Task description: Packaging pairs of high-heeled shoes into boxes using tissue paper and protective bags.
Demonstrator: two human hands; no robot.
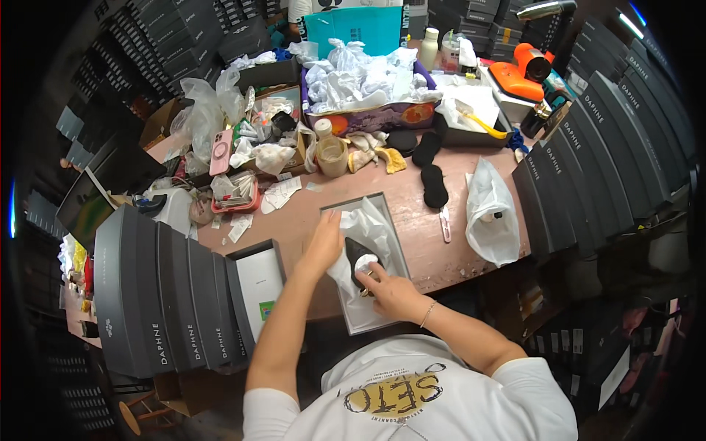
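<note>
Two hands (323,239) on crinkled tissue (368,228)

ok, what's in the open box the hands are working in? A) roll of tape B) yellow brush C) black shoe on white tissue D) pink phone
C: in the open box a black shoe lies on white tissue, with the left hand on the tissue and the right hand at the shoe.

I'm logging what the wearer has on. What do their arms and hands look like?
Both forearms are bare below short white sleeves. The left hand wears nothing visible. The right hand has a thin bracelet at the wrist. No gloves.
</note>
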